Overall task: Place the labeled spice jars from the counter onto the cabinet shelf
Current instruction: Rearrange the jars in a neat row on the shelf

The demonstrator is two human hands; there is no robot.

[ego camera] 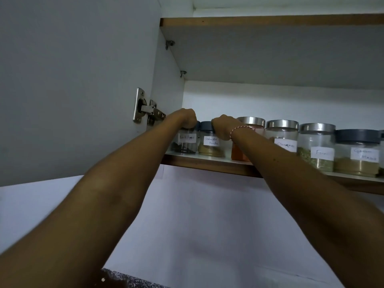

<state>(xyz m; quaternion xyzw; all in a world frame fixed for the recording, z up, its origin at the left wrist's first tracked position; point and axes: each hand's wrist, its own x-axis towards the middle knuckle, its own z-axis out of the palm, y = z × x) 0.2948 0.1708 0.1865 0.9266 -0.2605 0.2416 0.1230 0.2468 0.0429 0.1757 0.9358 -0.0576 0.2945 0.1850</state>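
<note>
Six labelled glass spice jars stand upright in a row along the front of the cabinet shelf (pixel 207 163). From the left: the Black Pepper jar (pixel 185 143) with dark contents, the Coriander Powder jar (pixel 211 145) with a grey lid, an orange-filled jar (pixel 239 153) with a steel lid, a pale steel-lidded jar (pixel 283 136), the Fennel jar (pixel 316 148), and the grey-lidded Garam Masala jar (pixel 357 156).
</note>
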